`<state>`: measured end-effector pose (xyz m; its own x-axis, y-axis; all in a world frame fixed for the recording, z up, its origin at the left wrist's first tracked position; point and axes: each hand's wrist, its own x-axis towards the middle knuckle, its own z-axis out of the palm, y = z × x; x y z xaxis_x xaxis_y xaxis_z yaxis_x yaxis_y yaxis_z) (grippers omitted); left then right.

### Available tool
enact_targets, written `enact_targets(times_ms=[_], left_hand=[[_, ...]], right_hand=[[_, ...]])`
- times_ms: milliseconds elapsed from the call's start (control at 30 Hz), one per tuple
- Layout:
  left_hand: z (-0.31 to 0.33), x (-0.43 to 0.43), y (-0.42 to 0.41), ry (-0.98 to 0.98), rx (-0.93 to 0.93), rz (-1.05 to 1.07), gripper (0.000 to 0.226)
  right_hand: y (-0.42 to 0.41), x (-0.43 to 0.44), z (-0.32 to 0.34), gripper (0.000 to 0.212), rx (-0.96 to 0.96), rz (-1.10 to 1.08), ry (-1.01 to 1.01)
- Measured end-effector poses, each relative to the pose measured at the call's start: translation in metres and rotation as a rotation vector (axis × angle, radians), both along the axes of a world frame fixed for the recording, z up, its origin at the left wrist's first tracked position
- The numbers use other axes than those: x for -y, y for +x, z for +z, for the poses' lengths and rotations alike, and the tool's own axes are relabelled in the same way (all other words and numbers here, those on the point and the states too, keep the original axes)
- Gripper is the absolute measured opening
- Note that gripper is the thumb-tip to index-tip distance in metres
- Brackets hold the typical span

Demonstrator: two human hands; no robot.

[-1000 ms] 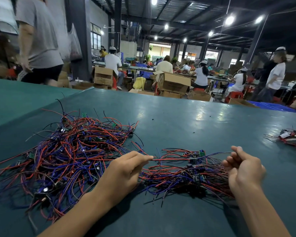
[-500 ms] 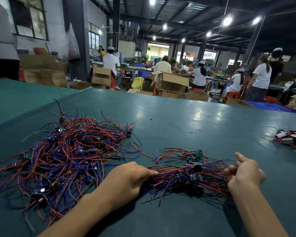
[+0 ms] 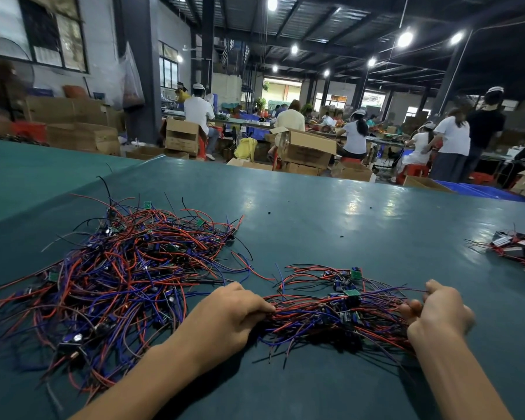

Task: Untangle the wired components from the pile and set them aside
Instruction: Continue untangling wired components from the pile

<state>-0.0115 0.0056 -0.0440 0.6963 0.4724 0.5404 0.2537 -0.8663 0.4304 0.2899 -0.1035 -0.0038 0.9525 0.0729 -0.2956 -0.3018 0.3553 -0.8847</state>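
Head view: a small bundle of red and blue wired circuit boards is gripped at either end by the curled fingers of the left hand and right hand, on a teal-green tabletop just right of the large tangled wire pile.

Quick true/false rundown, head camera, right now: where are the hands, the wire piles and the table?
1. The left hand and right hand each grip one end of the smaller bundle. True.
2. The big pile lies to the right of the right hand. False: it lies left of the left hand.
3. A third heap sits far right on the table. True.
4. The table is bare wood. False: its surface is teal-green.
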Motion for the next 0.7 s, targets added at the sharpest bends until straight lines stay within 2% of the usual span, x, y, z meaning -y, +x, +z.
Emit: enact_targets(times_ms=[67,133,200,300,333,400,467,500,567,667,700], left_hand=[[0.001,-0.001,-0.001,0.027,-0.036,0.001,0.02],[0.005,-0.002,-0.002,0.083,-0.059,0.057,0.021],[0.011,-0.007,-0.004,0.166,0.004,0.199,0.024],[0.021,-0.02,-0.014,0.314,0.082,0.518,0.028],[0.023,-0.026,-0.019,0.327,0.026,0.636,0.03],[0.022,-0.033,-0.031,0.218,-0.227,0.878,0.042],[0.02,-0.037,-0.039,0.087,-0.521,1.042,0.051],[0.018,-0.038,-0.04,0.075,-0.599,1.068,0.048],[0.018,-0.04,-0.039,0.095,-0.644,1.065,0.037],[0.024,-0.042,-0.041,0.129,-0.609,1.074,0.027],[0.025,-0.042,-0.042,0.135,-0.592,1.082,0.024]], right_hand=[[-0.001,0.001,0.002,0.012,0.028,-0.067,-0.011],[-0.004,0.003,0.004,0.029,0.127,-0.141,-0.058],[-0.011,0.005,0.007,0.041,0.259,-0.216,-0.098],[-0.029,0.005,0.015,0.044,0.519,-0.27,-0.17],[-0.037,0.005,0.017,0.044,0.614,-0.267,-0.172],[-0.055,0.004,0.017,0.042,0.799,-0.225,-0.133],[-0.077,0.002,0.011,0.036,0.978,-0.123,-0.098],[-0.088,0.0,0.006,0.031,1.066,-0.038,-0.105],[-0.107,-0.004,-0.003,0.022,1.287,0.185,-0.132],[-0.129,-0.007,-0.018,0.014,1.692,0.514,-0.177],[-0.133,-0.008,-0.022,0.014,1.769,0.6,-0.181]])
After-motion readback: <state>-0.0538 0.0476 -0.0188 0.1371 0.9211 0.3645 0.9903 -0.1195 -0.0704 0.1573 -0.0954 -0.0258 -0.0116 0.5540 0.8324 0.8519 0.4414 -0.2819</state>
